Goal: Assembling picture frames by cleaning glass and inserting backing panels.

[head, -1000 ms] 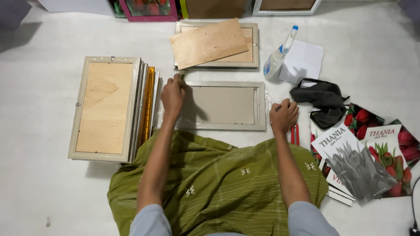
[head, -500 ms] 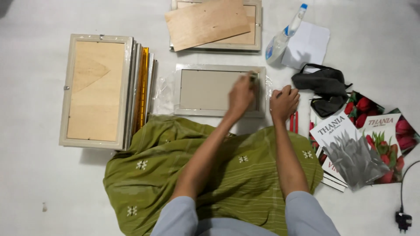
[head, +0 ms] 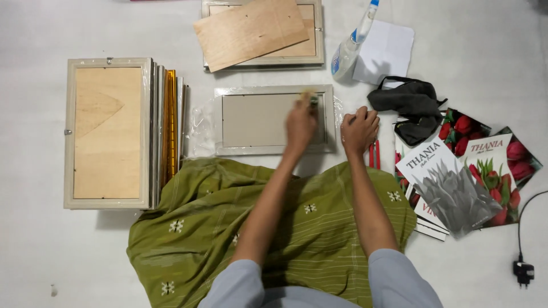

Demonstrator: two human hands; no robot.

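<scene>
A silver picture frame [head: 257, 120] lies face down on the white floor in front of me, on a sheet of clear plastic wrap [head: 200, 128]. My left hand [head: 301, 122] reaches across to the frame's upper right part, its fingers closed on a small pale wad [head: 310, 96] that is blurred. Beside the frame's right edge my right hand [head: 358, 130] rests with curled fingers and nothing visibly in it. A green patterned cloth [head: 228, 228] covers my lap.
A stack of frames [head: 108, 131] lies at the left. Another frame with a loose plywood board [head: 251, 31] sits beyond. At the right are a spray bottle [head: 351, 48], white paper [head: 388, 51], a dark cloth [head: 411, 105], a red tool [head: 374, 155], flower prints [head: 468, 171] and a plug [head: 522, 271].
My left hand has swept from the frame's upper left corner across to its upper right part. My right hand has stayed by the right edge.
</scene>
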